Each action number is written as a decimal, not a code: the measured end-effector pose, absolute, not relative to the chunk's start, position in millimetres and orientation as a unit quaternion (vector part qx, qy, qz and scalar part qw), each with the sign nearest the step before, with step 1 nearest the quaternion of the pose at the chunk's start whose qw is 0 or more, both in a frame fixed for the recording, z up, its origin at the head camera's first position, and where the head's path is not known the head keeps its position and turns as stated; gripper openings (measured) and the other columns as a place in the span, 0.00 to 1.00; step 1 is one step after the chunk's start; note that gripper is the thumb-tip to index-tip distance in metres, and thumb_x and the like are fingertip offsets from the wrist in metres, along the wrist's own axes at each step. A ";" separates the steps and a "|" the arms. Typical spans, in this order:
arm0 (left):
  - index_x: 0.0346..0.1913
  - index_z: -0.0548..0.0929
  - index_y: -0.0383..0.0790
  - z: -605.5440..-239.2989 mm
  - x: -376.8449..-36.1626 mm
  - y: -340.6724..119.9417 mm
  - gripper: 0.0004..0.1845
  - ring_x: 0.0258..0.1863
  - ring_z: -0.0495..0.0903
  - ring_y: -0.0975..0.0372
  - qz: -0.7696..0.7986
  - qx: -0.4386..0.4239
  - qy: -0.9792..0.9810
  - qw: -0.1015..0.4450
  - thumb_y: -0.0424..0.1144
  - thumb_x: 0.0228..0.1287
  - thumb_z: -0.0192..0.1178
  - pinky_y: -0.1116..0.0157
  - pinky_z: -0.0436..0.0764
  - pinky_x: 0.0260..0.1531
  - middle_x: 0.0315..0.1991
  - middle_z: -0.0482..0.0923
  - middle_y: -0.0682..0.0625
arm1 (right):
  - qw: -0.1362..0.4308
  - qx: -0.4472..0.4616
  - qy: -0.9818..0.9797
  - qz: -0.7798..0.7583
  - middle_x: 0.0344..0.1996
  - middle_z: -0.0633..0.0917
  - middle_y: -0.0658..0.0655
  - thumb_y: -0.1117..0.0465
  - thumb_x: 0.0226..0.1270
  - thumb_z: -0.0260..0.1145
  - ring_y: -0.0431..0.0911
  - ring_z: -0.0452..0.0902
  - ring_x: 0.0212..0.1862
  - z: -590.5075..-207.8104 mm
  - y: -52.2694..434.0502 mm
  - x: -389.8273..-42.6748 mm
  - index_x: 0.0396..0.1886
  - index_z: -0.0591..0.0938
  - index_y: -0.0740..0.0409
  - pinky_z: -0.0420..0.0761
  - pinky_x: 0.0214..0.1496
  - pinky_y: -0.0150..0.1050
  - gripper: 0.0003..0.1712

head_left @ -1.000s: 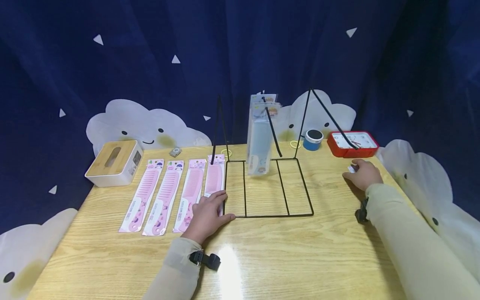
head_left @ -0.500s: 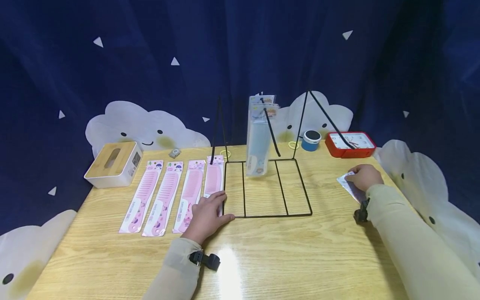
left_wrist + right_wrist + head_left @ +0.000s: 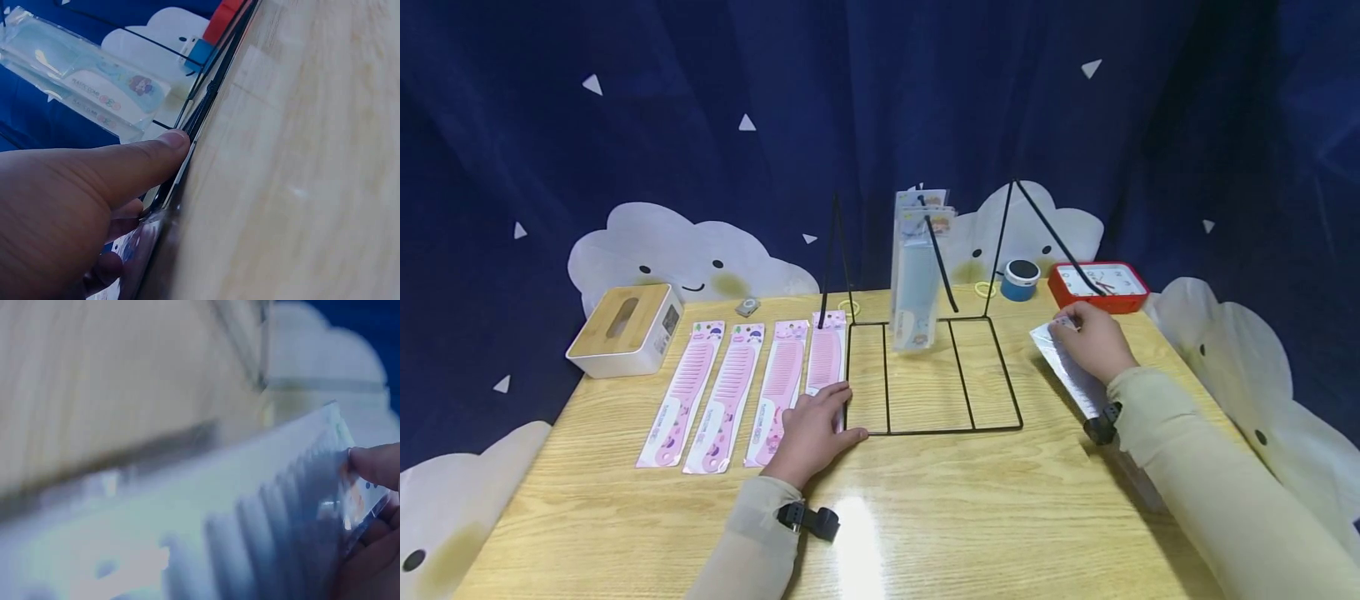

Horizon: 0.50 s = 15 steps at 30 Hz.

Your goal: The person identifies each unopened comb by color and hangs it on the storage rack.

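We pinch one end of a clear-packaged comb (image 3: 1073, 379) between the thumb and fingers of the right hand (image 3: 1096, 340). The gripped end is raised off the wooden table (image 3: 940, 517), to the right of the black wire rack (image 3: 962, 375) and near the red clock (image 3: 1116, 283). In the head view, the wrist and sleeve cover part of the package; in the right wrist view, the comb's teeth show through the film, blurred.

We rest the left hand (image 3: 811, 437) at the front left corner of the wire rack, thumb and fingers apart. The thumb tip touches the frame at the corner; the fingers lie along the left bar, over the lower part of the nearest pink comb.

Two packaged light blue combs (image 3: 916, 283) hang on the middle hook of the wire rack, one in front of the other. To the left of the frame, we see four packaged pink combs (image 3: 722, 400) laid side by side.

Along the rear of the table we find, from left to right, a tissue box (image 3: 625, 329) with a wooden lid, a small grey device (image 3: 748, 307), a blue speaker (image 3: 1019, 290) and the red clock. A dark blue curtain (image 3: 880, 92) with cloud shapes stands behind.
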<state>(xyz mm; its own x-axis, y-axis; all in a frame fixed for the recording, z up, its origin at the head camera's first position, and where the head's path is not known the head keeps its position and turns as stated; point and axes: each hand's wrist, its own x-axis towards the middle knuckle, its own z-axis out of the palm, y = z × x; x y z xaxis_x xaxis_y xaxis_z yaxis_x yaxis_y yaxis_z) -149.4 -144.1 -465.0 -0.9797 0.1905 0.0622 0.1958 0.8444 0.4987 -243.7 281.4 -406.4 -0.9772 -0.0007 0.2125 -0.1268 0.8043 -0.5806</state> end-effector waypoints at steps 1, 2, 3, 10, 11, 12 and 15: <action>0.68 0.77 0.42 -464.9 -149.3 -144.1 0.38 0.59 0.71 0.49 -0.261 -0.101 -0.960 0.005 0.57 0.57 0.71 0.45 0.65 0.50 0.72 0.68 0.52 | 0.104 0.041 -0.940 0.321 0.38 0.81 0.64 0.57 0.72 0.63 0.55 0.73 0.39 -400.6 272.9 -240.9 0.45 0.79 0.65 0.69 0.41 0.46 0.14; 0.68 0.77 0.42 -464.9 -149.4 -144.2 0.38 0.58 0.71 0.49 -0.262 -0.101 -0.960 0.006 0.57 0.57 0.71 0.45 0.65 0.50 0.72 0.69 0.52 | 0.105 0.048 -0.936 0.332 0.37 0.81 0.63 0.57 0.72 0.63 0.54 0.72 0.39 -394.6 264.2 -238.0 0.45 0.80 0.65 0.68 0.41 0.45 0.14; 0.68 0.77 0.42 -465.1 -149.5 -144.4 0.38 0.59 0.71 0.49 -0.263 -0.102 -0.959 0.006 0.57 0.57 0.71 0.45 0.65 0.50 0.72 0.69 0.52 | 0.106 0.053 -0.932 0.343 0.37 0.81 0.63 0.58 0.72 0.63 0.53 0.71 0.39 -389.0 255.9 -235.0 0.45 0.80 0.65 0.67 0.41 0.43 0.13; 0.68 0.77 0.42 -466.2 -149.9 -145.0 0.38 0.59 0.71 0.49 -0.266 -0.103 -0.959 0.007 0.57 0.57 0.71 0.45 0.65 0.50 0.72 0.69 0.52 | 0.123 0.105 -0.901 0.403 0.37 0.84 0.60 0.58 0.71 0.66 0.48 0.73 0.36 -353.1 203.3 -207.1 0.44 0.82 0.63 0.70 0.36 0.33 0.12; 0.68 0.77 0.42 -466.4 -150.0 -145.1 0.38 0.59 0.71 0.49 -0.266 -0.103 -0.958 0.007 0.57 0.57 0.72 0.45 0.65 0.50 0.72 0.69 0.52 | 0.120 0.110 -0.893 0.419 0.37 0.84 0.59 0.57 0.71 0.66 0.47 0.73 0.36 -348.1 196.9 -201.7 0.44 0.82 0.62 0.70 0.35 0.33 0.12; 0.68 0.77 0.42 -466.5 -150.1 -145.1 0.38 0.59 0.71 0.49 -0.267 -0.103 -0.958 0.008 0.57 0.57 0.72 0.45 0.65 0.50 0.72 0.69 0.52 | 0.119 0.112 -0.887 0.431 0.38 0.85 0.58 0.56 0.71 0.66 0.46 0.73 0.36 -344.0 191.3 -197.1 0.44 0.82 0.61 0.71 0.34 0.31 0.12; 0.68 0.77 0.42 -466.5 -149.9 -145.1 0.38 0.58 0.71 0.49 -0.266 -0.103 -0.959 0.009 0.57 0.57 0.72 0.46 0.65 0.49 0.72 0.69 0.52 | 0.119 0.127 -0.867 0.468 0.37 0.85 0.58 0.58 0.70 0.67 0.45 0.73 0.33 -333.1 176.8 -183.6 0.44 0.82 0.61 0.72 0.31 0.31 0.11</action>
<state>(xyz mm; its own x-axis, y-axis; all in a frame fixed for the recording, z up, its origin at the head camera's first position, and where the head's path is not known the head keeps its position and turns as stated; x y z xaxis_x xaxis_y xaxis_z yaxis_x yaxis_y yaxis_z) -149.9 -145.1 -466.5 -0.9786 0.1929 0.0715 0.2022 0.8376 0.5074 -183.6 176.8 -333.1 -0.9394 -0.1080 0.3253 -0.3312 0.5308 -0.7801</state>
